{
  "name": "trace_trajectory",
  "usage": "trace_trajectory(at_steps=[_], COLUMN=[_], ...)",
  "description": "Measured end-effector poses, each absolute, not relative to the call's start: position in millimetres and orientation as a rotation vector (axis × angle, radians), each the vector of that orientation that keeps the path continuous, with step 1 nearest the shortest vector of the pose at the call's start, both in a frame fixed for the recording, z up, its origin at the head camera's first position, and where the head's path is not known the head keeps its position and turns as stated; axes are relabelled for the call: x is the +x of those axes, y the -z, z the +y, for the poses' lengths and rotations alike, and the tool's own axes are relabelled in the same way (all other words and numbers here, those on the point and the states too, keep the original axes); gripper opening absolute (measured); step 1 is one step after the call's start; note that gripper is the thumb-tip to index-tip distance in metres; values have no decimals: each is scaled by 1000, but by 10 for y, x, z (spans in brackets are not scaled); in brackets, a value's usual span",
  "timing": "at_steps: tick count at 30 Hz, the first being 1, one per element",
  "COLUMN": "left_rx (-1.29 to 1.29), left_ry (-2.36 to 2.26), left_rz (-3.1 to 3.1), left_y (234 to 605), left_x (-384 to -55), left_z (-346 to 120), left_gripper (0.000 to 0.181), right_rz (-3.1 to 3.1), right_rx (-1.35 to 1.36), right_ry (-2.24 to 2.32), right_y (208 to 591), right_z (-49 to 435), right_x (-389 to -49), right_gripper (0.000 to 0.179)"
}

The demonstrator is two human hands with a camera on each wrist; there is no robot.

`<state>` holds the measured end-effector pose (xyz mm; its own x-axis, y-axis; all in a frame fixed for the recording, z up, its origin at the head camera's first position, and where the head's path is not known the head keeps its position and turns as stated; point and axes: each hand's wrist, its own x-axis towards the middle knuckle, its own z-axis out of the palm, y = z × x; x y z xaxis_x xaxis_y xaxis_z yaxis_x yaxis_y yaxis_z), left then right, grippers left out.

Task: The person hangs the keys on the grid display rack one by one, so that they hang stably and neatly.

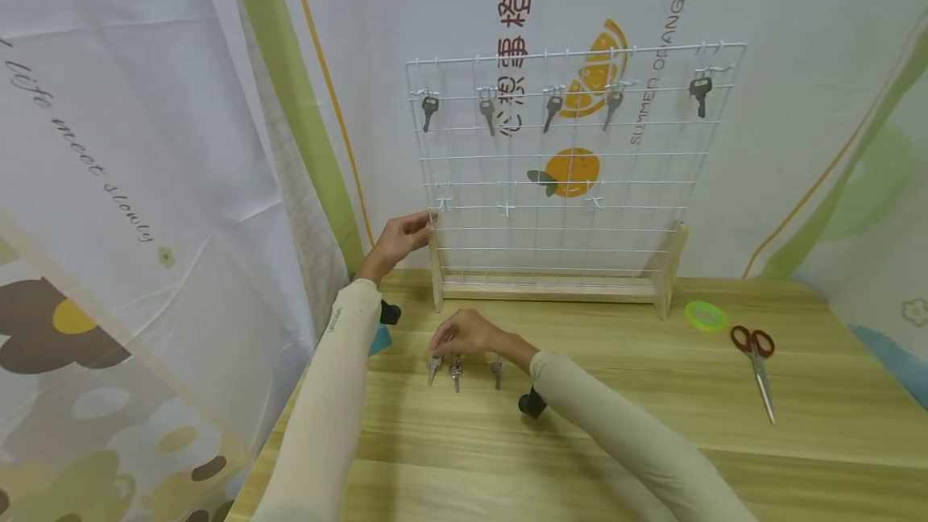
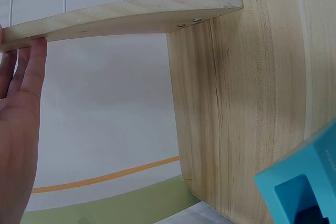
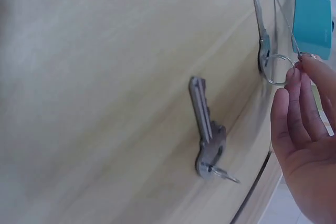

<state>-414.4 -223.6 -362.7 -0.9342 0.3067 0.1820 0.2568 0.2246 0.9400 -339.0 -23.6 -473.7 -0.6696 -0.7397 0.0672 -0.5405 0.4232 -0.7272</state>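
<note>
My left hand (image 1: 400, 240) holds the wooden side post (image 2: 121, 17) of a white wire grid rack (image 1: 558, 220) at its left end. The right hand (image 1: 467, 334) is low over the table and pinches the ring of the leftmost key (image 1: 434, 369) between thumb and fingertips. That key shows edge-on in the right wrist view. Beside it lies a second key (image 3: 264, 51), its ring right by my fingers. A third ringed key (image 3: 210, 140) lies apart on the wood. Several keys, such as a dark one (image 1: 700, 95), hang along the rack's upper hooks.
Hooks (image 1: 506, 208) without keys sit lower on the grid. Red-handled scissors (image 1: 759, 377) and a green tape roll (image 1: 705, 316) lie on the right of the wooden table (image 1: 616, 457). Close to the left wrist is a teal box (image 2: 302, 182). A printed curtain (image 1: 348, 6) hangs behind.
</note>
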Motion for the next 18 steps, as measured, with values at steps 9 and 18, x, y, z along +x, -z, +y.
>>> trace_trajectory(at_steps=[9,18], left_rx=[575,566], left_ry=[-1832,-1819], left_rz=[2435,2430], left_y=[3600,3588], left_x=[-4113,-4092], left_z=[-2251,-2229], left_gripper=[46,46], right_rz=[2412,2368], right_rx=[-1183,-1112], right_ry=[1164,1310], right_y=[4572,4465], right_z=[-144,-8], right_x=[-3388,-3426], right_gripper=[9,16])
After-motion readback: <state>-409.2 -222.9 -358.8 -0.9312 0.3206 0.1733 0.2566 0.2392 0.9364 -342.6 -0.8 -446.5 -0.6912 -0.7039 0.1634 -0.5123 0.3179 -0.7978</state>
